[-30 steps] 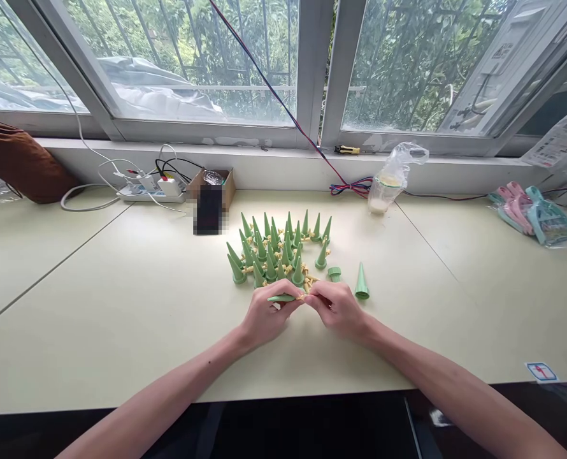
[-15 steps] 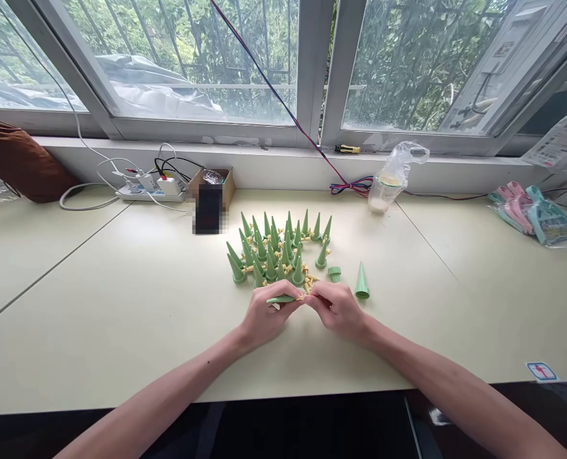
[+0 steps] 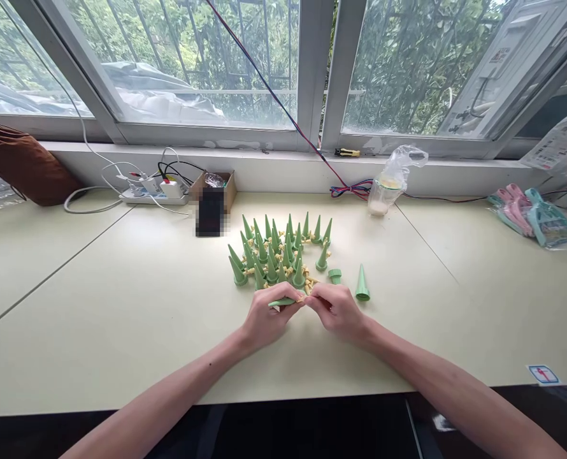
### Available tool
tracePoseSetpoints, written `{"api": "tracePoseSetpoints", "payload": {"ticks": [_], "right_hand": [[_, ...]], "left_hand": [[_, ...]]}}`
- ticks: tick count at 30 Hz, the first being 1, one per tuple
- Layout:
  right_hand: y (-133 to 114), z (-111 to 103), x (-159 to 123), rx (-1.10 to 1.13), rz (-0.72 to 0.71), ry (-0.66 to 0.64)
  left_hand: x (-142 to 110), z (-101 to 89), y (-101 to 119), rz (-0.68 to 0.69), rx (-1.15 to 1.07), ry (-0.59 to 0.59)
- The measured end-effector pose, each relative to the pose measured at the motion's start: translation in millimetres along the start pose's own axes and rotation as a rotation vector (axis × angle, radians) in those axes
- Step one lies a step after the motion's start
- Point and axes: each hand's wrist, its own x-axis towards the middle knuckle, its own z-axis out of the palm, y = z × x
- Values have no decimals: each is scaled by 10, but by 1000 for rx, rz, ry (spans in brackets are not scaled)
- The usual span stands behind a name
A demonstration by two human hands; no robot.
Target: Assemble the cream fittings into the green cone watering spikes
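Note:
Closed around a green plant-watering spike (image 3: pixel 280 302), my left hand (image 3: pixel 267 319) keeps it lying sideways, tip to the left. My right hand (image 3: pixel 338 309) pinches at a small yellow valve (image 3: pixel 301 299) on the spike's right end, its fingertips meeting those of my left hand. The fingers hide most of the joint. Just beyond my hands, several green spikes (image 3: pixel 261 250) with yellow side valves stand upright in a cluster, and some loose yellow pieces (image 3: pixel 311 280) lie at its near edge. A green cap (image 3: pixel 334 275) and a separate green cone (image 3: pixel 362 284) stand to the right.
Against the window wall are a power strip (image 3: pixel 152 196) with cables, a cardboard box (image 3: pixel 229 191), a bagged cup (image 3: pixel 383 191) and bundled wires (image 3: pixel 350 189). Packaged pink and blue items (image 3: pixel 534 213) lie far right, a brown bag (image 3: pixel 23 166) far left.
The camera view has shifted slightly. Both hands keep the same hold on the spike and valve, and nothing on the table has visibly moved.

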Motion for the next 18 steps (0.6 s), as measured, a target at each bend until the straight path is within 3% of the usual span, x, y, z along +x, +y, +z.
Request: {"api": "tracePoseSetpoints", "payload": {"ticks": [10, 18], "right_hand": [[83, -1, 38, -44, 90, 31], [110, -26, 90, -28, 124, 189]], "left_hand": [[16, 47, -19, -14, 139, 10], [-15, 58, -44, -36, 138, -28]]}}
